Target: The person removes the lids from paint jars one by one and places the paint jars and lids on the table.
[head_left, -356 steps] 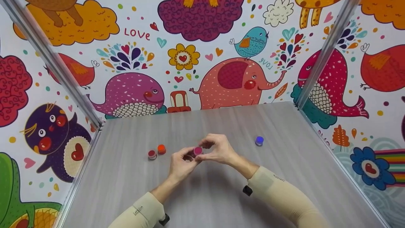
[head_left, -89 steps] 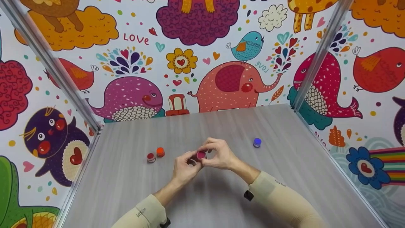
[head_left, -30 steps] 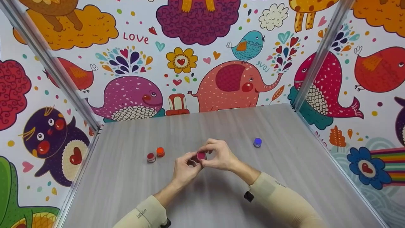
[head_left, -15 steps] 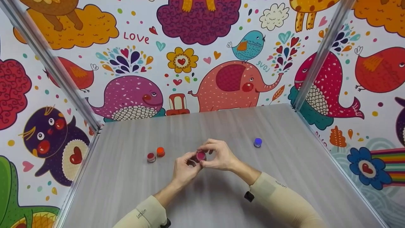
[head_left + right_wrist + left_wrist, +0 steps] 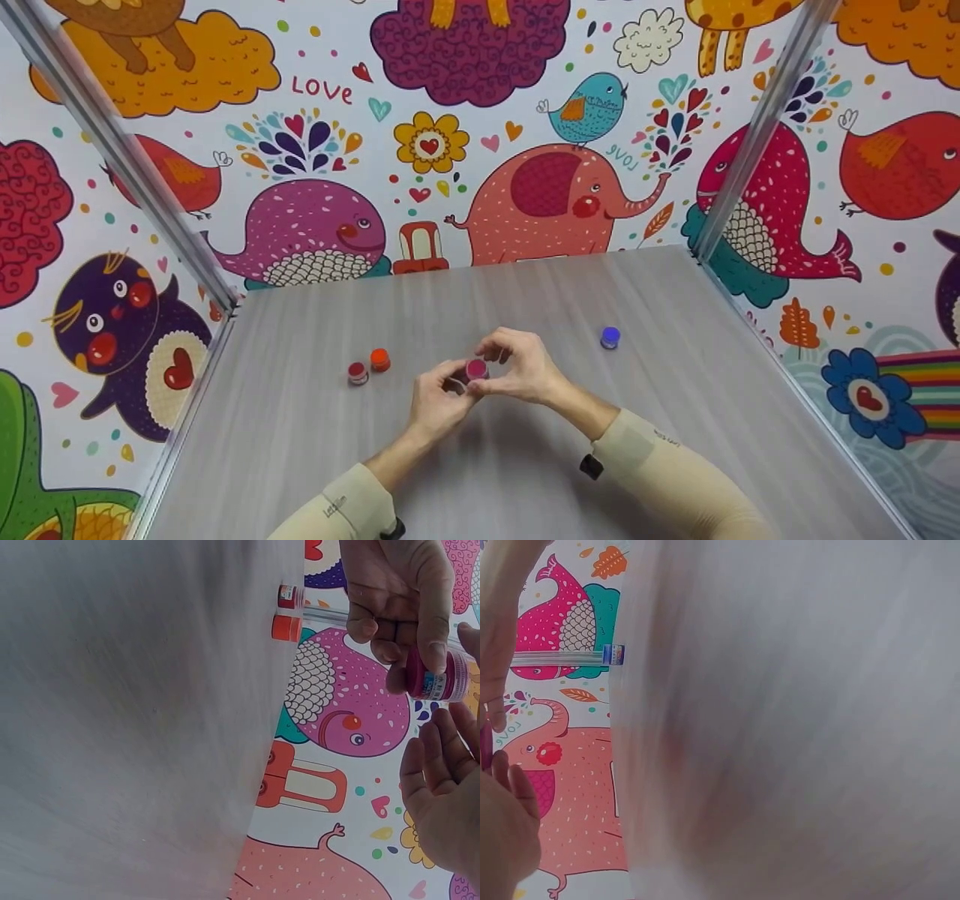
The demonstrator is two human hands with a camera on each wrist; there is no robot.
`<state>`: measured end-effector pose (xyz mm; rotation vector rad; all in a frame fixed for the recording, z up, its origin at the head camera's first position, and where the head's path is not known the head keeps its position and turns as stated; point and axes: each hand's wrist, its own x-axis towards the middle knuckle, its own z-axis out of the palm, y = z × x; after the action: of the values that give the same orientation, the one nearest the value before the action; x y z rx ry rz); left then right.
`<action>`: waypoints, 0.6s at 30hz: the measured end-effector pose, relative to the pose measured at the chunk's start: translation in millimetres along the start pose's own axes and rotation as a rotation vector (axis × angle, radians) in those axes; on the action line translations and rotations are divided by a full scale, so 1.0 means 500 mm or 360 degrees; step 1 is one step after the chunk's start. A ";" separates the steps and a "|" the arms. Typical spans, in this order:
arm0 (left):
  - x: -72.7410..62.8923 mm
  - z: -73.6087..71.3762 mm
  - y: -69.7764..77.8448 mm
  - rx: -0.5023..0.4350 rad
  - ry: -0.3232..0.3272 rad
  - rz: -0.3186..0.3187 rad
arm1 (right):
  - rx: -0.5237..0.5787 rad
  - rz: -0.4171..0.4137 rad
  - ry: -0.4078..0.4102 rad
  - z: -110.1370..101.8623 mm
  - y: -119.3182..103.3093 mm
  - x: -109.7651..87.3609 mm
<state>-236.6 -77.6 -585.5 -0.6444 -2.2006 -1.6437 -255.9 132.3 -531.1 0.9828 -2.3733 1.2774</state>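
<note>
A small magenta paint jar (image 5: 476, 370) is held above the table between my hands. My left hand (image 5: 441, 401) grips its coloured, labelled body, with the thumb across the label in the right wrist view. The jar's clear ridged end (image 5: 457, 676) points up, away from the table. Around that end my right hand (image 5: 525, 367) is spread, thumb on one side and loosely bent fingers on the other, with a gap between the fingers and the jar. In the left wrist view only a sliver of the magenta jar (image 5: 487, 746) shows at the left edge.
On the grey wood-look table (image 5: 315, 450), a dark red jar (image 5: 358, 373) and an orange jar (image 5: 380, 360) stand close together left of the hands. A blue jar (image 5: 610, 337) stands to the right. Printed cartoon walls (image 5: 322, 225) with metal corner posts enclose the table.
My right hand's fingers have come off the jar and spread since half a second ago, when they touched it. My left hand keeps its grip. The other jars have stayed put.
</note>
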 end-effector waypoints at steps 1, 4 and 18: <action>0.000 0.000 0.000 -0.0002 -0.0004 -0.0006 | -0.0004 0.0003 0.0005 0.000 0.000 0.000; -0.001 0.000 0.001 -0.0018 -0.0010 -0.0023 | -0.0007 0.0014 0.0019 0.002 0.000 -0.001; 0.000 0.001 0.004 -0.0054 -0.0017 -0.0078 | 0.0002 0.0013 0.0022 0.003 0.000 0.001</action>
<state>-235.5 -76.4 -583.8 -0.6143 -2.2166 -1.7092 -256.2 130.7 -531.6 0.9622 -2.3689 1.2846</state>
